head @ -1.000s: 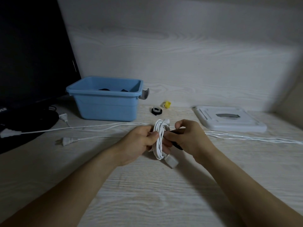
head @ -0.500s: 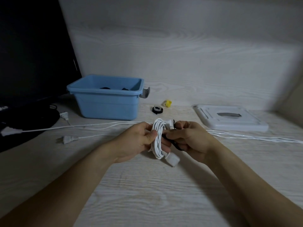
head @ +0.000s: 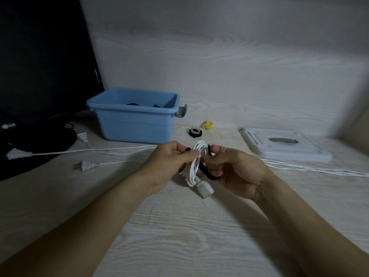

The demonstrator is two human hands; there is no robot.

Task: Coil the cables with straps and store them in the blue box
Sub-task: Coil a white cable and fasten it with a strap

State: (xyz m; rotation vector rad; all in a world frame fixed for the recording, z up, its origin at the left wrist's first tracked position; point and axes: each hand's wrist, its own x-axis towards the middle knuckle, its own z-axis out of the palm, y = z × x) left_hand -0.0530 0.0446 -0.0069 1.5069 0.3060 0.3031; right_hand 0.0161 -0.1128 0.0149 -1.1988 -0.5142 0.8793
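Observation:
A coiled white cable (head: 194,166) is held upright above the table's middle, its plug end (head: 205,190) hanging low. My left hand (head: 165,165) grips the coil from the left, thumb on its loops. My right hand (head: 235,170) pinches a black strap (head: 207,172) that loops around the coil's right side. The blue box (head: 135,124) stands behind at the left, with dark coils inside. A rolled black strap (head: 195,132) and a yellow strap (head: 208,125) lie right of the box.
Loose white cables (head: 111,151) with plugs (head: 84,165) run across the table toward the right edge. A white lid (head: 283,144) lies at the back right. A black monitor (head: 40,62) and its base fill the left. A wall stands behind.
Both hands have lifted the coil slightly and turned it. The black strap now loops further round the coil's right side.

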